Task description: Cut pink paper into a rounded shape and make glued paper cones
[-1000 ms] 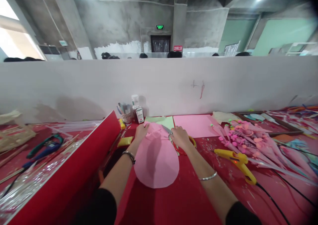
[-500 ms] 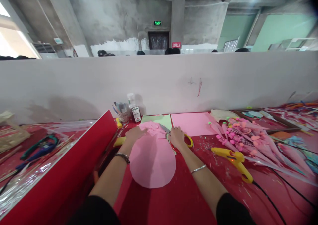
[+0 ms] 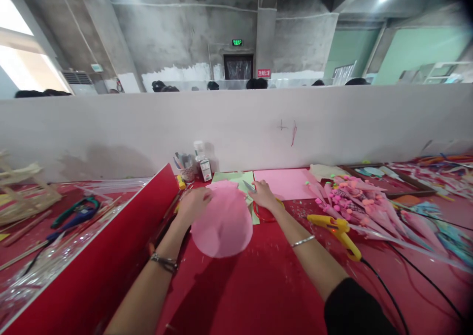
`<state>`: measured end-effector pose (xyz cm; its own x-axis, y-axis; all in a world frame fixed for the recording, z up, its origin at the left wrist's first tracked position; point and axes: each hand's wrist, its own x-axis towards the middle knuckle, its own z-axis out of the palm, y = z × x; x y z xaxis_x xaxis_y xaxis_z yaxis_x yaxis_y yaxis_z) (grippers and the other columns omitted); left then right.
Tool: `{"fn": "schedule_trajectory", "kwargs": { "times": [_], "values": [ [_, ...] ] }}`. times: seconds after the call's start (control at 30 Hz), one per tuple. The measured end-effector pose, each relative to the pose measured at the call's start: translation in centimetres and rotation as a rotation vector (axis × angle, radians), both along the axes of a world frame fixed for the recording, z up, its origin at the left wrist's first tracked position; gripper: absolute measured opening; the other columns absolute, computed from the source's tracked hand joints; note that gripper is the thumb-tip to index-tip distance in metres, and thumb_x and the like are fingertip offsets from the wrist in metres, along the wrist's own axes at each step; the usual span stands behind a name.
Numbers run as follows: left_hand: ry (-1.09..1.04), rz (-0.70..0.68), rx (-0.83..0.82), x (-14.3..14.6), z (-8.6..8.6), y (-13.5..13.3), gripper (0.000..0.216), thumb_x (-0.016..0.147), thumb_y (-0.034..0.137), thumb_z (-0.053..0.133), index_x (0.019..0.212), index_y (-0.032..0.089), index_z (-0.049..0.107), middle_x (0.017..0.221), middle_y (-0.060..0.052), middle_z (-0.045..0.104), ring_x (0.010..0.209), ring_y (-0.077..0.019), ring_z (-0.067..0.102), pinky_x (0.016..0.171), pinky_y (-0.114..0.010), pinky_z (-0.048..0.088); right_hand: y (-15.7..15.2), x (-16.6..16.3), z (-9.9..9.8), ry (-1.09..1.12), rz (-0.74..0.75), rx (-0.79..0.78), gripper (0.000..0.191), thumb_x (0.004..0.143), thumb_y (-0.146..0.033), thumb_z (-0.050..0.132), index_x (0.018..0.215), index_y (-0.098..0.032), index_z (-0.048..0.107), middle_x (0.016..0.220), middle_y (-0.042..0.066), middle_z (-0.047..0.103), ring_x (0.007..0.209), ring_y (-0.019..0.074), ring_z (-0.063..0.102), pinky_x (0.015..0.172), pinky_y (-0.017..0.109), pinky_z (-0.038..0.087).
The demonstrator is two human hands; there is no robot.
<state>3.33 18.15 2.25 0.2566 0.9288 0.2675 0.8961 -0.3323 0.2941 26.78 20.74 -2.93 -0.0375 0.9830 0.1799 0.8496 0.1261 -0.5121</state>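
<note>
My left hand [image 3: 194, 206] is closed on the upper left edge of a round piece of pink paper [image 3: 223, 231], lifting it slightly over the red tabletop. A crumpled or folded pink part shows at its top. In my right hand [image 3: 264, 196] is a pair of scissors [image 3: 250, 186], its blades pointing up and left, apart from the pink round. Red scissor handles show below that hand. Behind both hands lies a light green sheet [image 3: 241, 177], with a larger pink sheet [image 3: 291, 183] to its right.
A yellow glue gun [image 3: 336, 229] with a black cord lies right, beside a heap of pink cone-shaped pieces [image 3: 364, 202]. A tilted red board [image 3: 111, 246] stands left, with green-and-blue-handled pliers [image 3: 76, 217] beyond. A bottle [image 3: 203, 163] and pen cup [image 3: 185, 167] stand before the white partition [image 3: 240, 123].
The scissors have come away from the pink round. My left hand has shifted the paper slightly left and up, and the view has tilted upward a little.
</note>
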Motion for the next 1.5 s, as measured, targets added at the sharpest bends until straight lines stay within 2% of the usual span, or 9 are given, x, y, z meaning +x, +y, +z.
{"fn": "schedule_trajectory", "kwargs": {
  "times": [0.2, 0.4, 0.5, 0.67, 0.8, 0.97, 1.2, 1.4, 1.5],
  "values": [
    [-0.214, -0.018, 0.224, 0.8, 4.3, -2.6, 0.036, 0.086, 0.037, 0.038, 0.101, 0.013, 0.060, 0.093, -0.004, 0.065, 0.087, -0.0190, 0.058, 0.072, -0.025, 0.044, -4.4, 1.1, 4.8, 0.231, 0.184, 0.096, 0.067, 0.080, -0.046, 0.046, 0.135, -0.019, 0.019, 0.136, 0.011, 0.033, 0.123, 0.0185, 0.034, 0.096, 0.032, 0.034],
    [-0.486, -0.065, 0.262, 0.7, 6.5, -6.8, 0.033, 0.082, 0.038, 0.043, 0.100, 0.017, 0.060, 0.084, -0.004, 0.064, 0.076, -0.0167, 0.058, 0.064, -0.024, 0.045, -9.6, 2.7, 7.4, 0.744, 0.343, 0.175, 0.041, 0.078, -0.032, 0.051, 0.117, -0.021, 0.040, 0.106, 0.007, 0.058, 0.093, 0.0173, 0.057, 0.080, 0.032, 0.046],
    [-0.613, -0.136, 0.011, 0.4, 4.3, -9.1, 0.042, 0.081, 0.038, 0.046, 0.119, 0.019, 0.045, 0.080, -0.003, 0.062, 0.073, -0.0168, 0.059, 0.063, -0.027, 0.047, -12.6, 3.1, 5.4, 0.789, 0.247, 0.149, 0.037, 0.081, -0.026, 0.045, 0.116, -0.022, 0.036, 0.088, 0.003, 0.059, 0.076, 0.0153, 0.059, 0.069, 0.030, 0.049],
    [-0.743, -0.092, -0.356, 0.5, -3.7, -12.2, 0.048, 0.075, 0.037, 0.052, 0.118, 0.018, 0.046, 0.095, -0.006, 0.061, 0.075, -0.0170, 0.059, 0.066, -0.028, 0.048, -17.3, 3.8, -0.1, 0.598, 0.123, -0.003, 0.042, 0.083, -0.023, 0.038, 0.124, -0.023, 0.033, 0.106, 0.007, 0.053, 0.098, 0.0181, 0.054, 0.086, 0.038, 0.044],
    [-0.809, -0.073, -0.404, 0.4, -7.3, -13.7, 0.033, 0.073, 0.040, 0.053, 0.095, 0.017, 0.060, 0.101, -0.009, 0.062, 0.094, -0.0224, 0.056, 0.080, -0.031, 0.044, -21.3, 5.2, -1.2, 0.299, 0.333, -0.078, 0.047, 0.084, -0.028, 0.040, 0.131, -0.029, 0.034, 0.141, 0.005, 0.022, 0.131, 0.0204, 0.015, 0.106, 0.042, 0.017],
    [-0.821, -0.039, -0.482, -0.4, -7.3, -14.8, 0.036, 0.071, 0.042, 0.055, 0.097, 0.017, 0.058, 0.100, -0.008, 0.062, 0.093, -0.0230, 0.056, 0.080, -0.033, 0.043, -25.7, 6.3, -1.6, 0.006, 0.488, -0.336, 0.094, 0.056, -0.054, 0.068, 0.135, -0.033, 0.024, 0.147, 0.003, 0.001, 0.132, 0.0331, -0.006, 0.104, 0.054, 0.006],
    [-0.840, -0.039, -0.589, 0.4, -7.2, -15.0, 0.043, 0.071, 0.042, 0.056, 0.105, 0.017, 0.052, 0.095, -0.007, 0.059, 0.088, -0.0209, 0.055, 0.078, -0.034, 0.043, -27.5, 6.1, -3.2, -0.139, 0.475, -0.236, 0.060, 0.076, -0.041, 0.054, 0.132, -0.038, 0.031, 0.145, 0.003, 0.018, 0.132, 0.0276, 0.010, 0.103, 0.055, 0.009],
    [-0.855, -0.074, -0.674, 0.4, -7.0, -14.5, 0.046, 0.072, 0.038, 0.057, 0.111, 0.015, 0.047, 0.085, -0.003, 0.060, 0.081, -0.0187, 0.057, 0.077, -0.034, 0.042, -28.3, 5.7, -2.8, -0.147, 0.628, -0.162, 0.095, 0.057, -0.056, 0.066, 0.137, -0.029, 0.022, 0.142, 0.010, 0.024, 0.129, 0.0349, 0.018, 0.099, 0.058, 0.021],
    [-0.881, -0.112, -0.719, 0.3, -7.2, -14.4, 0.046, 0.074, 0.037, 0.055, 0.113, 0.015, 0.046, 0.092, -0.007, 0.061, 0.086, -0.0202, 0.058, 0.078, -0.035, 0.043, -28.8, 5.8, -3.4, -0.216, 0.625, 0.010, 0.062, 0.076, -0.035, 0.055, 0.132, -0.035, 0.031, 0.135, 0.004, 0.039, 0.126, 0.0283, 0.030, 0.100, 0.056, 0.021]
  ]
}}
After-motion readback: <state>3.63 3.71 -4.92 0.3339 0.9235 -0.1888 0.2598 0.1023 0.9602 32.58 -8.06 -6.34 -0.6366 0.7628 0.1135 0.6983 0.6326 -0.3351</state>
